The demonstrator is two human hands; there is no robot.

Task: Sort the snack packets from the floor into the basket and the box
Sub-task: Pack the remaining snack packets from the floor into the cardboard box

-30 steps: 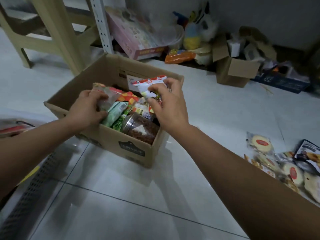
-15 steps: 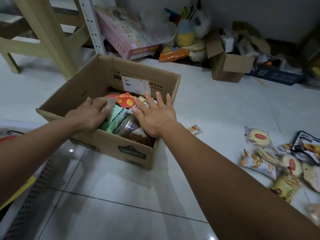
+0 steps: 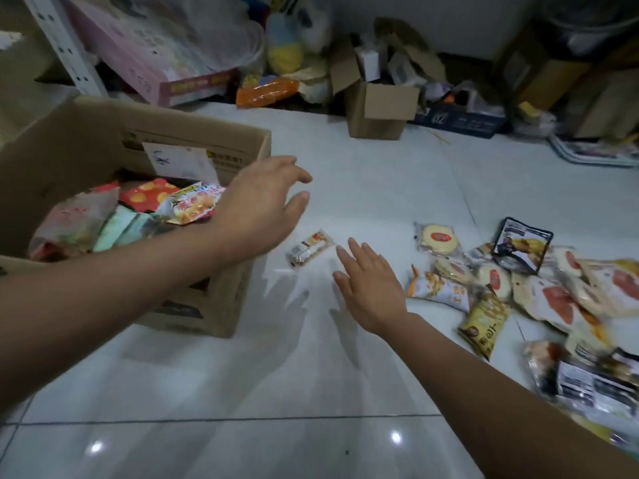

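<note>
On the white tiled floor (image 3: 363, 188), just right of the cardboard box (image 3: 69, 140), a small clear packet (image 3: 308, 248) lies alone between the two hands. The left hand (image 3: 257, 209) hangs over the box's right corner, fingers loosely spread and holding nothing. The right hand (image 3: 371, 288) reaches flat towards the small packet, fingers straight and empty, its tips just short of the wrapper. The packet's print is too small to read.

Packets fill the box; a white shipping label (image 3: 179, 160) on its inner far wall bears blue handwriting I cannot make out. To the right, more snack packets (image 3: 553, 295) lie heaped, among them a round biscuit (image 3: 439, 238) with a red centre label and a yellow packet (image 3: 484, 321) with dark characters, illegible. Against the wall, a dark blue carton (image 3: 460, 121) shows white figures like "70".
</note>
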